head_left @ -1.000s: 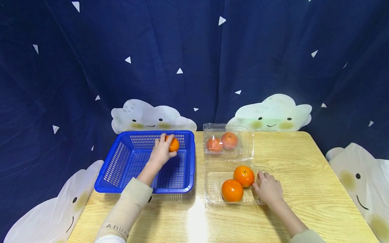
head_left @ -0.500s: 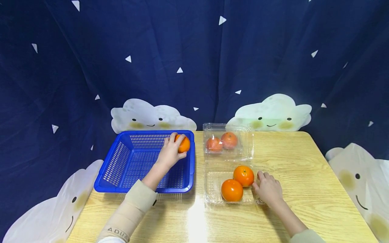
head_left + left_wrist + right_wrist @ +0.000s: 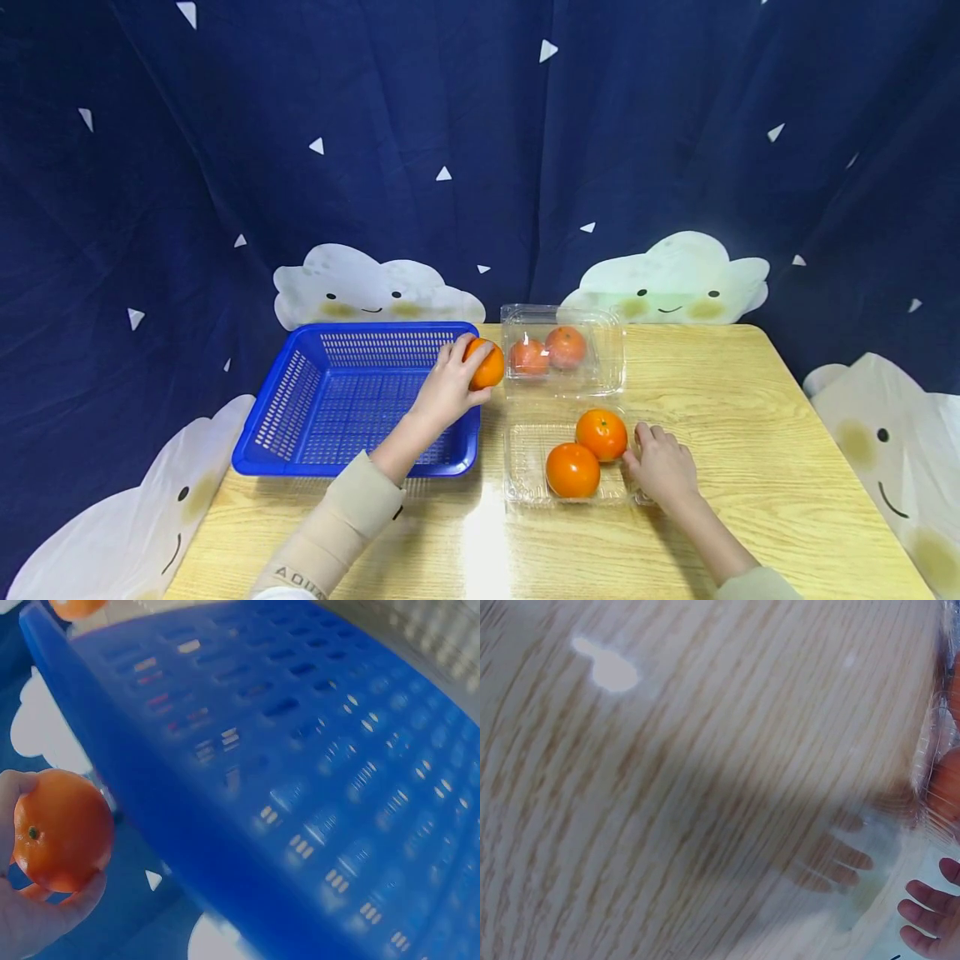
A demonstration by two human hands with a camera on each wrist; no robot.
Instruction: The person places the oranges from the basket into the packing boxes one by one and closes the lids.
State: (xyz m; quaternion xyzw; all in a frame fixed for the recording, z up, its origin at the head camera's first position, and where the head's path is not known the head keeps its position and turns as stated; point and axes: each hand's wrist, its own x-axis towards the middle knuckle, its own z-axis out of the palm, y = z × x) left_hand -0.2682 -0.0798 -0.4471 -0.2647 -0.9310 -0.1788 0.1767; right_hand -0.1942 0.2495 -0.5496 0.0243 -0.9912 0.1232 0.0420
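Note:
My left hand (image 3: 448, 387) grips an orange (image 3: 486, 365) between thumb and fingers, over the right rim of the blue plastic basket (image 3: 238, 454). In the left wrist view that orange (image 3: 66, 829), with a small green stem end, sits against the fingers beside the basket's slotted wall (image 3: 285, 742). An opened clear plastic clamshell box (image 3: 525, 492) lies right of the basket, with two oranges (image 3: 573, 470) in its near half. My right hand (image 3: 663, 467) is at the box's right edge, its fingers extended and slightly spread in the right wrist view.
Two more oranges (image 3: 566, 347) show through the clear plastic of the box's far half (image 3: 611, 367). Wooden table (image 3: 750, 417) stretches to the right and in front. A dark blue curtain (image 3: 480, 125) with cloud prints hangs behind the table.
My left hand has carried the orange rightward, from above the basket's inside to over its right rim. The right hand, the box and the other oranges stay where they were.

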